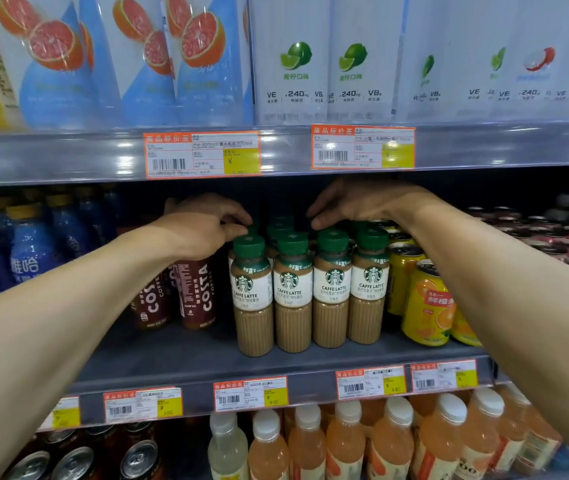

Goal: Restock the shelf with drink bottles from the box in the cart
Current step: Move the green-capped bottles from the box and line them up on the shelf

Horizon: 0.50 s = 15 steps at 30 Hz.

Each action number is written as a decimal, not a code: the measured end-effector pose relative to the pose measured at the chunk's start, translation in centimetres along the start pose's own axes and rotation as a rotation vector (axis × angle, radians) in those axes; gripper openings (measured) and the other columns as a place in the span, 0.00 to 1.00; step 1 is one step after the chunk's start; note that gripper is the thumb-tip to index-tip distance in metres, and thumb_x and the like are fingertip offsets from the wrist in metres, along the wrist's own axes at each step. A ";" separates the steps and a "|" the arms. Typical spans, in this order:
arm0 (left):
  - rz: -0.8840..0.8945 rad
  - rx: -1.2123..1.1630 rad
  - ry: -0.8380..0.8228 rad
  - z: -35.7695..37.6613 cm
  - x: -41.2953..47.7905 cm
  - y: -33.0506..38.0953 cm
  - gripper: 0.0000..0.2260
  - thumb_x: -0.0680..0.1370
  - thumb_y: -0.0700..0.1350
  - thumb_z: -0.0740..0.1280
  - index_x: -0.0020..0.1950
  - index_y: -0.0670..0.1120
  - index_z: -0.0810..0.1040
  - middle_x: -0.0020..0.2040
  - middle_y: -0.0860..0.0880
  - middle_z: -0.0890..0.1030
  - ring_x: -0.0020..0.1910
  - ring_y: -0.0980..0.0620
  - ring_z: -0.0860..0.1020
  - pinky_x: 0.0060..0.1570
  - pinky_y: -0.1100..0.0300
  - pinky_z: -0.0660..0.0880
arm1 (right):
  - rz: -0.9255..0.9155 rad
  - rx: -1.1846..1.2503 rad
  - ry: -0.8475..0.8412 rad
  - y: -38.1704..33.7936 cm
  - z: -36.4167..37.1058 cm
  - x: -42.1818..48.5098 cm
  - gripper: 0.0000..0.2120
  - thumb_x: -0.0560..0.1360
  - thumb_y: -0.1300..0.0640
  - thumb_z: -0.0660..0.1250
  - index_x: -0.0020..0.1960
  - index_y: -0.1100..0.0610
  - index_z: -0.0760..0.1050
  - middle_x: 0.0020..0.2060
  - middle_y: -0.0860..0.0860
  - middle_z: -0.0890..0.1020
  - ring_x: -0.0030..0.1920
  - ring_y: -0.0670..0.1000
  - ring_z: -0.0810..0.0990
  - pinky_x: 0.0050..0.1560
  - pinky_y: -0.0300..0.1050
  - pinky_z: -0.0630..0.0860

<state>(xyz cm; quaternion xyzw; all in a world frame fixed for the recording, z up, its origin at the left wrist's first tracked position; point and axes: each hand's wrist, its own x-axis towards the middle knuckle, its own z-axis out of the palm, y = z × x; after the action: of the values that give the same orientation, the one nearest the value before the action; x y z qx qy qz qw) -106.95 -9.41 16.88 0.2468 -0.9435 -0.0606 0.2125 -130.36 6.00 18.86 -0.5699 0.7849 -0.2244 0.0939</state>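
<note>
Several caffe latte bottles (292, 296) with green caps stand in rows on the middle shelf (172, 355). My left hand (203, 226) reaches in from the left, its fingertips pinched on the green cap of a latte bottle (253, 227) just behind the front left one. From the right, my right hand (356, 202) hovers palm down over the back rows, fingers spread and resting on the caps. The box and the cart are out of view.
Dark Costa coffee bottles (196, 292) stand left of the lattes, blue bottles (30, 251) farther left. Orange drink cans (425, 306) crowd the right side. The upper shelf edge with price tags (203, 154) hangs just above my hands. Pale juice bottles (345, 441) fill the shelf below.
</note>
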 end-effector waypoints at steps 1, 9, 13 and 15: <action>0.000 0.005 0.006 0.0 0.0 0.0 0.05 0.80 0.55 0.66 0.55 0.63 0.78 0.49 0.62 0.77 0.62 0.54 0.74 0.71 0.46 0.62 | 0.003 0.004 -0.007 -0.1 0.0 -0.2 0.12 0.72 0.46 0.74 0.55 0.42 0.81 0.56 0.42 0.81 0.58 0.45 0.77 0.62 0.44 0.70; 0.015 0.030 0.037 0.4 -0.1 -0.2 0.09 0.81 0.55 0.64 0.60 0.61 0.78 0.61 0.59 0.79 0.66 0.52 0.72 0.71 0.44 0.61 | 0.096 0.058 0.096 2.4 -1.1 -2.8 0.15 0.76 0.46 0.70 0.62 0.41 0.78 0.61 0.42 0.78 0.61 0.47 0.74 0.62 0.43 0.69; 0.023 0.023 0.042 0.4 -0.2 -0.1 0.09 0.81 0.54 0.65 0.61 0.61 0.79 0.62 0.58 0.80 0.66 0.52 0.73 0.70 0.44 0.63 | 0.170 0.178 0.022 3.8 -0.8 -3.4 0.15 0.78 0.54 0.69 0.62 0.42 0.76 0.61 0.44 0.79 0.60 0.47 0.77 0.57 0.43 0.76; 0.026 0.015 0.042 0.4 -0.2 -0.1 0.09 0.81 0.54 0.65 0.61 0.60 0.79 0.61 0.58 0.80 0.65 0.52 0.73 0.70 0.44 0.63 | 0.165 0.224 0.017 3.9 -0.7 -3.3 0.13 0.78 0.56 0.68 0.59 0.40 0.77 0.60 0.44 0.80 0.59 0.47 0.78 0.56 0.45 0.78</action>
<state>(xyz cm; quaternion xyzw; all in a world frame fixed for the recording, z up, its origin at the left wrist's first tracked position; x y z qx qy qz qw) -106.90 -9.40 16.44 0.2372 -0.9424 -0.0456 0.2314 -132.87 10.25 17.29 -0.4874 0.8000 -0.3068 0.1684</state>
